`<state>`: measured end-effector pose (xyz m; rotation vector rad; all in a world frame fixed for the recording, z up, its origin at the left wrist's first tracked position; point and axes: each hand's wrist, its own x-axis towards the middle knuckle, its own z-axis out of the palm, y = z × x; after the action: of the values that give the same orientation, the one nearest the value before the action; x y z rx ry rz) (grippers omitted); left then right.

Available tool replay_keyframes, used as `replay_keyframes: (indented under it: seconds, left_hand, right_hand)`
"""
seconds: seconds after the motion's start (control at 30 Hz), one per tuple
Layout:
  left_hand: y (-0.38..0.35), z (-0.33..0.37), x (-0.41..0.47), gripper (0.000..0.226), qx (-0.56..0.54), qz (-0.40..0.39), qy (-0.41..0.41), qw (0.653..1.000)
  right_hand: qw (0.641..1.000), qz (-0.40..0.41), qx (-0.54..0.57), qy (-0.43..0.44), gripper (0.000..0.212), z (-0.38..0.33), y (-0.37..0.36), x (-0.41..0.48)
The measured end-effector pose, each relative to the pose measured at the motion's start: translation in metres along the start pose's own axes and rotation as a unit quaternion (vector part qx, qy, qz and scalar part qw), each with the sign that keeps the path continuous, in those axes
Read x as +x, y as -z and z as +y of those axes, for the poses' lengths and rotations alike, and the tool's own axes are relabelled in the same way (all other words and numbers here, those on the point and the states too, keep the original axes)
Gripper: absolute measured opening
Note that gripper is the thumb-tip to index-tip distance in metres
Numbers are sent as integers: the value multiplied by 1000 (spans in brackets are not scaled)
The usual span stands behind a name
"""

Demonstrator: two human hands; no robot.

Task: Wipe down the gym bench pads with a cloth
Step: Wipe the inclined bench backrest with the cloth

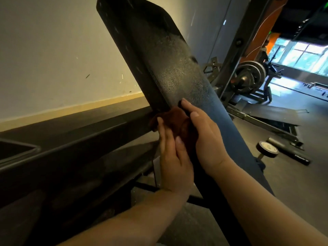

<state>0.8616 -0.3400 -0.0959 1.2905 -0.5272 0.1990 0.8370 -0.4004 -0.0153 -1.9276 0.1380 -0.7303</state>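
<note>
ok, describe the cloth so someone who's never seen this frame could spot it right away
Find the big black bench pad tilted up through the middle of the frame. At its lower left edge, the left hand and right hand rest on a bunched cloth. It's the only soft, reddish-brown thing against black padding.
</note>
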Motion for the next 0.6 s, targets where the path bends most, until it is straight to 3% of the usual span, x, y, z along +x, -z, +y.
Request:
replay_keyframes:
  seconds: [0.1, 0.23, 0.3, 0.43, 0.53, 0.6]
  left_hand:
    - [7, 2, 12, 52, 3, -24, 19, 1000]
    - [16, 26, 87, 51, 17, 62, 30, 998]
    - [13, 28, 94, 51, 28, 69, 15, 997]
    - [0, 4, 18, 51, 13, 9, -14, 1000]
    - [4, -14, -41, 57, -24, -96, -19, 995]
    - [8, -18, -48, 57, -27, -126, -13, 992]
  right_hand:
    - [1000, -22, -2, -5, 43, 4, 4, -15]
    - [999, -16, 43, -21, 48, 6, 6, -20]
    - [998, 0, 60, -26, 51, 10, 6, -27]
    - [996, 37, 79, -24, 47, 14, 9, -44]
    - [999, 46, 12, -13, 47, 20, 13, -59]
    - [998, 41, -37, -6, 47, 25, 11, -69]
